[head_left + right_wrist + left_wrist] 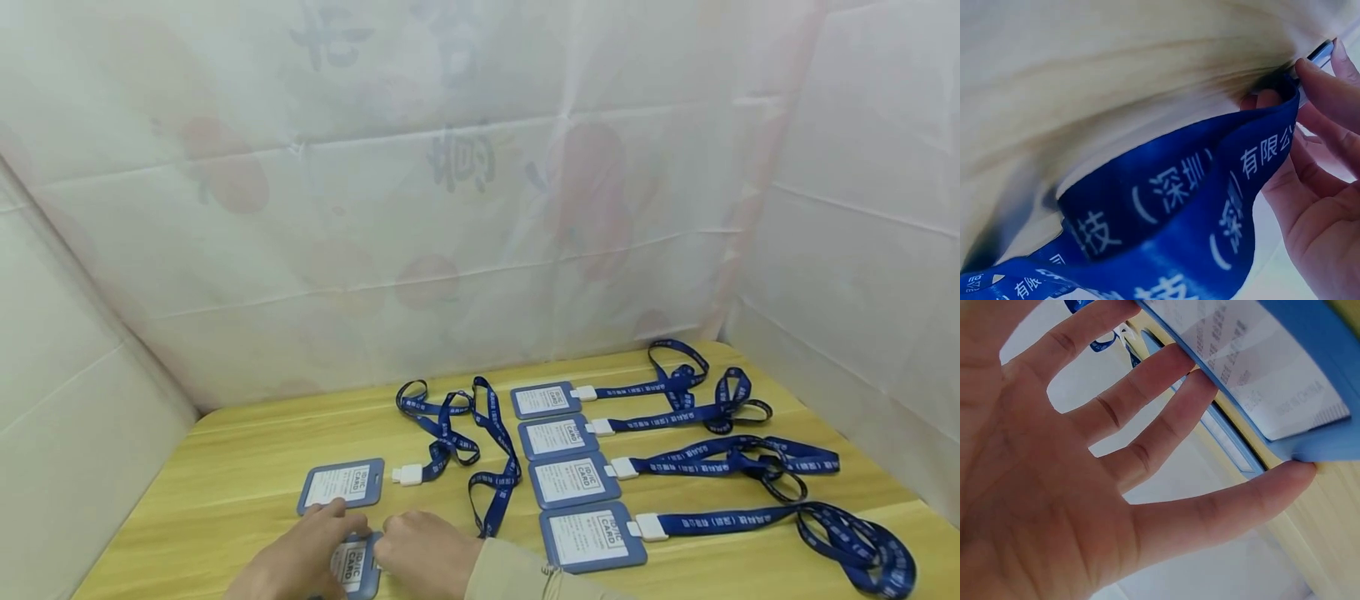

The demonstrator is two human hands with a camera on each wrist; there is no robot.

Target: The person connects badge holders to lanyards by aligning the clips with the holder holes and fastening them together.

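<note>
My left hand [300, 554] holds a blue ID card holder [366, 577] near the table's front edge. In the left wrist view its fingertips [1200, 378] lie along the holder's edge; the thumb is hidden. Beside it, my right hand [423, 550] pinches the end of a blue lanyard [1216, 212] at the holder's slotted side. The clip there is mostly covered by the fingers. The lanyard's printed strap hangs in a loop below the right hand. Just behind the left hand lies another card holder [345, 485], apart from the white clip of a loose lanyard [491, 433].
On the right stand several card holders in a column, such as the nearest holder [592, 537], each joined to a lanyard [720, 521] stretching rightward. The yellow wood-grain table [217, 475] is bounded by a pale cloth [360, 250] behind and at both sides.
</note>
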